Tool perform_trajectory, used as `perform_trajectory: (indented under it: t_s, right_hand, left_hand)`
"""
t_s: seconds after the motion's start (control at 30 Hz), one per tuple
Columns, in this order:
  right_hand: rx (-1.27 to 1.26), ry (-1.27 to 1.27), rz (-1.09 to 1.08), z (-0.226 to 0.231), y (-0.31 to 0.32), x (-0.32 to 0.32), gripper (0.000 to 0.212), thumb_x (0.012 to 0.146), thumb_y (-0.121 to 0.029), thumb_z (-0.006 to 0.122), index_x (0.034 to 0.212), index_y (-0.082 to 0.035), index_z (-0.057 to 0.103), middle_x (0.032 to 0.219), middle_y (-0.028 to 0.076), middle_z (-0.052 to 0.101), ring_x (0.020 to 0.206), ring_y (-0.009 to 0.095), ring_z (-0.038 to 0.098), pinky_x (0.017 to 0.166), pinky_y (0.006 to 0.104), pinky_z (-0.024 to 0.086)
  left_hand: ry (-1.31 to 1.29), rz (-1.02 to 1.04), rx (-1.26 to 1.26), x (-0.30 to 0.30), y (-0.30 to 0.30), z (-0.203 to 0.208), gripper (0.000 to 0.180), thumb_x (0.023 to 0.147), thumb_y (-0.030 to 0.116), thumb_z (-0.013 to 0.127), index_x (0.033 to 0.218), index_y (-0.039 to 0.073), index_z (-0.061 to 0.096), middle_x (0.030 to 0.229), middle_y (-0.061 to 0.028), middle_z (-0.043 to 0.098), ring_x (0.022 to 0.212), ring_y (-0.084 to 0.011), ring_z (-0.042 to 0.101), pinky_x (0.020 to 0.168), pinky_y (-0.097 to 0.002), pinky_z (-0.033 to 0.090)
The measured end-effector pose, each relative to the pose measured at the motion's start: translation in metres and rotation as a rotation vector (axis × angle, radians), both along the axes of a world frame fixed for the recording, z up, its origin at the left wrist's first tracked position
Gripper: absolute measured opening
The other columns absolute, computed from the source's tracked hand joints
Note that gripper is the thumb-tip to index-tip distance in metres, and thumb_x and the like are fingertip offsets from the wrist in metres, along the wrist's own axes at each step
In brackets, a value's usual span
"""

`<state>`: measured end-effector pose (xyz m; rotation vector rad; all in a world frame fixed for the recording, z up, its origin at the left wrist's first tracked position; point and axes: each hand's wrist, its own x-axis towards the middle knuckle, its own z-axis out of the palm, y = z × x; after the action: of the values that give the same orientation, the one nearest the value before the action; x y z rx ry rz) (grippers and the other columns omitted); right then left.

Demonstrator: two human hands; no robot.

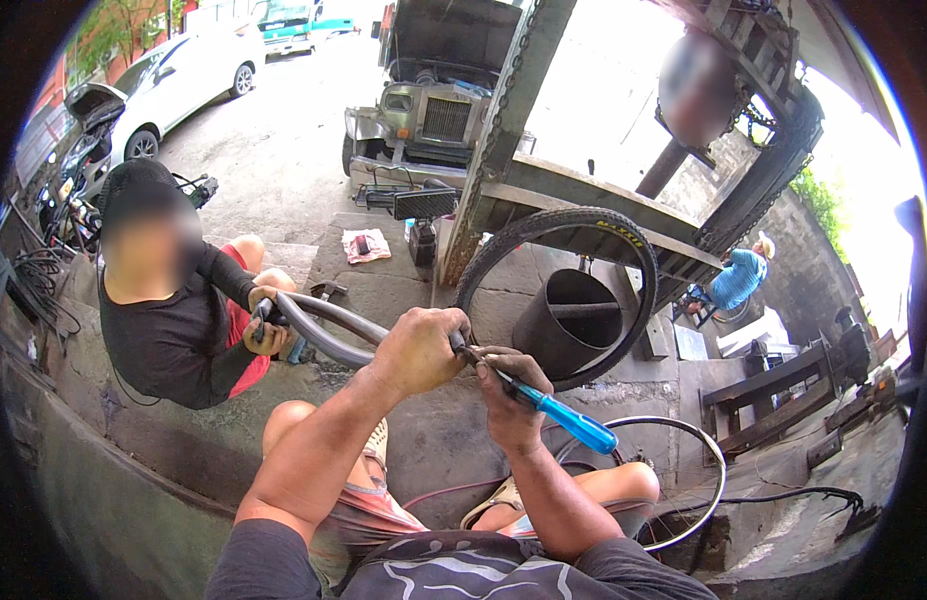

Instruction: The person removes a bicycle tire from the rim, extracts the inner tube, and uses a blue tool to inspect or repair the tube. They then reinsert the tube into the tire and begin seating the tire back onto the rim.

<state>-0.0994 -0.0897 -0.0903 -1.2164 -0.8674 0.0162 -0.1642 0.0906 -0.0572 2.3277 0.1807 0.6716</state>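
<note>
My left hand (421,348) is closed in front of me around a grey bicycle inner tube (329,347), which loops away to the left. A co-worker's hands (268,328) are at the tube's far end. Closed fingers of my right hand (511,392) hold a screwdriver (574,420) by its shaft end, its blue handle pointing down to the right. Its tip meets my left thumb and fingers, which hide the contact. Just beyond my hands a black bicycle tire (587,219) stands upright, its left side reaching my left hand.
A dark metal cylinder (544,335) stands behind the tire. By my right knee lies a wheel rim (722,478). A hammer (330,288) lies near the co-worker (154,300). A steel post (494,140) rises ahead; a metal workbench (774,390) is at right.
</note>
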Motion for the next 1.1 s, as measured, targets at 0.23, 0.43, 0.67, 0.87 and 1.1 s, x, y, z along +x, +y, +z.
perform_trajectory:
  t_s: [0.23,0.43,0.67,0.87,1.1]
  right_hand:
    - [0.02,-0.007,0.005,-0.0025,0.0005,0.0025,0.012,0.1,0.007,0.078,0.108,0.0,0.073,0.119,0.02,0.083,0.112,0.025,0.08,0.099,0.0384,0.063]
    - [0.014,-0.025,-0.018,-0.0025,-0.0017,0.0025,0.014,0.099,0.007,0.078,0.109,0.0,0.072,0.12,0.02,0.083,0.111,0.024,0.08,0.098,0.0369,0.063]
    - [0.005,-0.02,-0.029,-0.0042,-0.0038,0.0013,0.014,0.099,0.008,0.078,0.109,0.0,0.073,0.119,0.019,0.083,0.111,0.023,0.079,0.098,0.0365,0.062]
    - [0.01,-0.033,-0.028,-0.0044,-0.0038,0.0019,0.013,0.099,0.008,0.078,0.11,0.001,0.074,0.119,0.02,0.083,0.112,0.024,0.08,0.1,0.037,0.062]
    - [0.02,0.0,-0.013,-0.0033,-0.0012,-0.0003,0.015,0.099,0.01,0.077,0.11,0.001,0.073,0.12,0.02,0.083,0.114,0.025,0.079,0.101,0.0377,0.062]
  left_hand:
    - [0.017,-0.024,-0.028,-0.0011,-0.0007,0.004,0.027,0.087,0.025,0.086,0.098,0.002,0.077,0.092,-0.0247,0.078,0.092,-0.0442,0.079,0.082,-0.0505,0.062]
    - [0.017,-0.049,-0.048,0.0004,-0.0031,0.0041,0.027,0.087,0.024,0.086,0.099,0.002,0.077,0.093,-0.0256,0.078,0.094,-0.0458,0.078,0.084,-0.0521,0.062]
    - [0.013,-0.054,-0.047,0.0025,-0.0033,0.0014,0.024,0.087,0.022,0.086,0.098,0.003,0.077,0.093,-0.0247,0.078,0.095,-0.0456,0.078,0.084,-0.0522,0.062]
    - [0.034,-0.041,-0.042,0.0007,-0.0054,0.0054,0.023,0.087,0.022,0.086,0.099,0.003,0.077,0.094,-0.0244,0.078,0.095,-0.0456,0.078,0.084,-0.0524,0.062]
    - [0.042,-0.017,-0.024,-0.0007,-0.0035,0.0067,0.024,0.087,0.022,0.085,0.099,0.003,0.077,0.095,-0.0253,0.078,0.096,-0.0459,0.078,0.085,-0.0529,0.062]
